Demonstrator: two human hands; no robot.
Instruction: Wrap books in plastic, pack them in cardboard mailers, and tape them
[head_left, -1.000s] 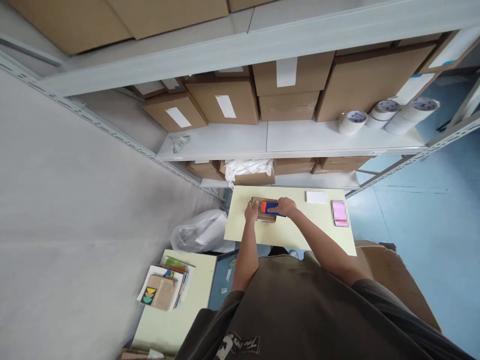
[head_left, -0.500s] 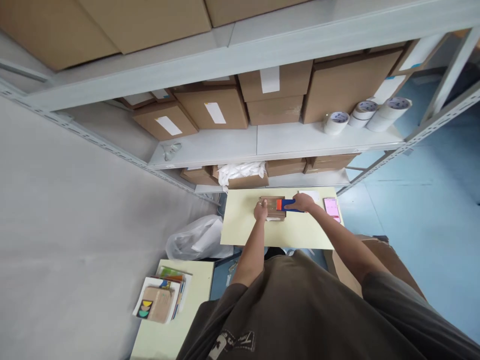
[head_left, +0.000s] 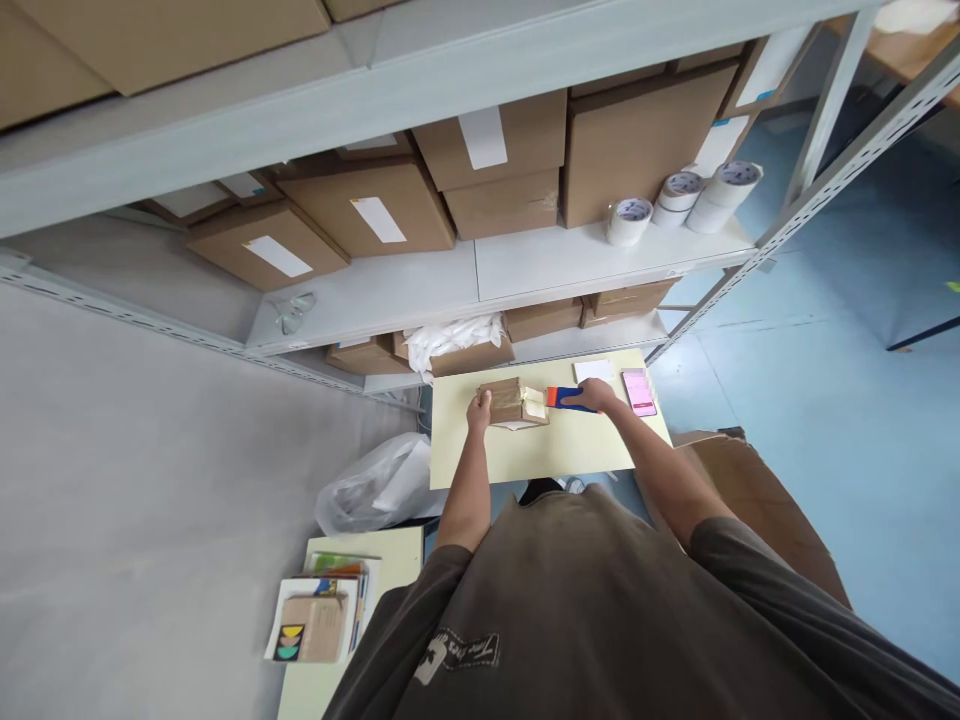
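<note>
A small cardboard box [head_left: 500,402] rests on the pale yellow table [head_left: 469,455]. My left hand [head_left: 478,412] is closed on the box's left end, with the thumb on top. My right hand [head_left: 595,395] grips a blue and orange tape dispenser [head_left: 564,398] just to the right of the box. Clear tape [head_left: 534,396] shows at the box's right end, close to the dispenser's orange front. Whether the tape still joins the two is too small to tell.
On the table's right lie a phone [head_left: 639,392] with a pink screen and a white paper [head_left: 592,370]. Shelving ahead holds cardboard boxes [head_left: 641,140] and tape rolls [head_left: 628,222]. A plastic bag [head_left: 371,485] and a stack of books [head_left: 319,610] are at left; an open carton [head_left: 757,510] stands right.
The tape dispenser has gone from over the box to beyond its right end. The box now sits tilted or turned, showing its right end. My view has shifted to the right.
</note>
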